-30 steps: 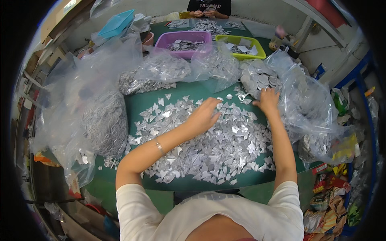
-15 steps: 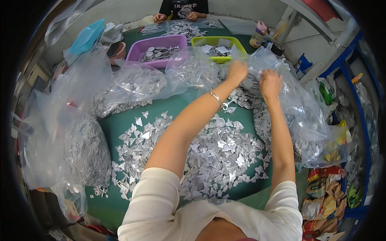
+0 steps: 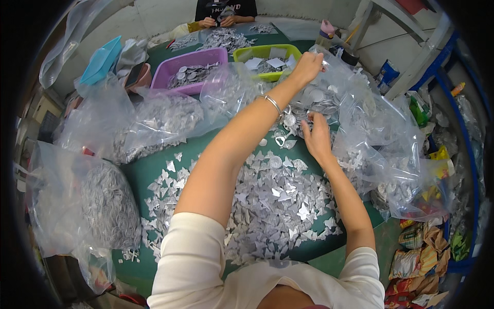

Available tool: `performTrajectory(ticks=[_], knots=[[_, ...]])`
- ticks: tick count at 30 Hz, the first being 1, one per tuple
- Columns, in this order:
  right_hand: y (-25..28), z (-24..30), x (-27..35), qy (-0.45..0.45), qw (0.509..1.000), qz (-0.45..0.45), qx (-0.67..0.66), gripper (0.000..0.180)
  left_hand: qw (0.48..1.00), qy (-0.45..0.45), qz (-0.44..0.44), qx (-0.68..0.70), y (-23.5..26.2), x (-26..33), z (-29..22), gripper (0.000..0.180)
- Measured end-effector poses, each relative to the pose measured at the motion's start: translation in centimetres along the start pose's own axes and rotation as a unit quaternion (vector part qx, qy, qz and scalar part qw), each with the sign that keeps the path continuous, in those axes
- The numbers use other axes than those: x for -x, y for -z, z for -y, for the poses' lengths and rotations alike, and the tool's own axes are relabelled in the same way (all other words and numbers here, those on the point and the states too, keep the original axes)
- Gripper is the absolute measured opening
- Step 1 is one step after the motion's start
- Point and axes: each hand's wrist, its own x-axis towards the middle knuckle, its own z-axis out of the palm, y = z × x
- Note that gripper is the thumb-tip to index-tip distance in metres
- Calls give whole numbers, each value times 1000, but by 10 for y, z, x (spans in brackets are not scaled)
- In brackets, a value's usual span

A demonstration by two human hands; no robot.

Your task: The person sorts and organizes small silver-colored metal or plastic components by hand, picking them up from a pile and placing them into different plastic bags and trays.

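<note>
Head: left grip (image 3: 310, 68) at bag edge (image 3: 333, 63).

You see silver-grey discs (image 3: 318, 97) by your right fingers (image 3: 319, 122), yellow-green tub (image 3: 246, 53) and purple tub (image 3: 163, 77) left of your left fingers (image 3: 319, 63), silver-grey flakes (image 3: 272, 198) below both on green table (image 3: 141, 172); your sleeves (image 3: 195, 242) plain white.

Left arm (image 3: 224, 154) extended toward one o'clock; left hand (image 3: 310, 67) curled. Right forearm (image 3: 349, 188) angled toward eleven o'clock, right hand (image 3: 319, 138) with thumb spread.
</note>
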Motion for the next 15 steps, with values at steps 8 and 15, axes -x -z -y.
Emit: performTrajectory(ticks=[8, 15], knots=[[-60, -9, 23, -56, 994, 32, 84, 72, 998, 14, 35, 49, -1, -2, -2, 44], [-71, -9, 18, -66, 985, 7, 158, 67, 991, 30, 67, 113, -3, -7, 3, 40]])
